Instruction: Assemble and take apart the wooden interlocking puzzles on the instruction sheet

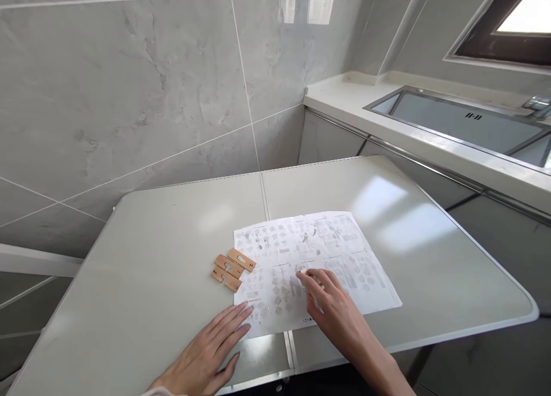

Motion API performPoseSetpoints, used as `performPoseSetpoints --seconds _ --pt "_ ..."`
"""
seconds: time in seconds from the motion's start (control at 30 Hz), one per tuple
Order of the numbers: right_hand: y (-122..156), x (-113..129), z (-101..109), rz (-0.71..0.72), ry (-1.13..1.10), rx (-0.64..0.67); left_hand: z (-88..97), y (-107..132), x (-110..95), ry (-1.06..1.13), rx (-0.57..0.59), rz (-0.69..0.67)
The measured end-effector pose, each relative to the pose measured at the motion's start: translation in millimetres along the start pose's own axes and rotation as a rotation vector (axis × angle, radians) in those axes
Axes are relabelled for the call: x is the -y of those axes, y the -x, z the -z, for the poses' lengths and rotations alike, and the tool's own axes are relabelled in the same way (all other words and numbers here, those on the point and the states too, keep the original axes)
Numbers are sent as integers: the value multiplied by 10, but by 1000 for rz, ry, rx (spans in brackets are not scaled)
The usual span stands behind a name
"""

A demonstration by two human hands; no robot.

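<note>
A printed sheet of diagrams lies flat on a pale folding table. My right hand rests on the sheet's near part, fingers stretched out, the index fingertip touching the print. My left hand lies flat and open on the table, its fingertips at the sheet's near left corner. Three small flat wooden pieces with slots lie side by side just left of the sheet, a short way beyond my left hand. Neither hand holds anything.
A grey tiled wall stands behind the table. To the right runs a white counter with a steel sink and a tap under a window. A seam splits the table top down the middle.
</note>
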State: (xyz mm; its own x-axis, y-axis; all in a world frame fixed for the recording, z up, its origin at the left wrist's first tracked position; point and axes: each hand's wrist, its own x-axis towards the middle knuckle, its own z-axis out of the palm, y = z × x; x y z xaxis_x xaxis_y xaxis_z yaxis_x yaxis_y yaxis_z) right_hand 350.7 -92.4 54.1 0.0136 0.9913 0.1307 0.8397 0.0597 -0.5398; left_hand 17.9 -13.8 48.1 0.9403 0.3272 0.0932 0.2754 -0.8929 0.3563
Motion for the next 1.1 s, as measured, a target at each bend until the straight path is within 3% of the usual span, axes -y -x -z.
performPoseSetpoints --seconds 0.17,0.4,0.57,0.73,0.97,1.1 --pt "65 -127 -66 29 50 16 -59 -128 -105 -53 -201 64" --pt "110 -170 -149 28 76 -3 -119 -763 -338 9 -395 173" --pt "265 -208 -109 2 45 -47 -211 -1203 -395 111 -353 234" --pt "560 -313 -66 -137 35 -163 -360 -1482 -480 194 -298 263" --pt "715 -382 -113 -211 -45 -185 -641 -1678 -509 286 -307 303" --pt "679 -406 -114 -249 -94 -171 -663 -1679 -475 339 -322 338"
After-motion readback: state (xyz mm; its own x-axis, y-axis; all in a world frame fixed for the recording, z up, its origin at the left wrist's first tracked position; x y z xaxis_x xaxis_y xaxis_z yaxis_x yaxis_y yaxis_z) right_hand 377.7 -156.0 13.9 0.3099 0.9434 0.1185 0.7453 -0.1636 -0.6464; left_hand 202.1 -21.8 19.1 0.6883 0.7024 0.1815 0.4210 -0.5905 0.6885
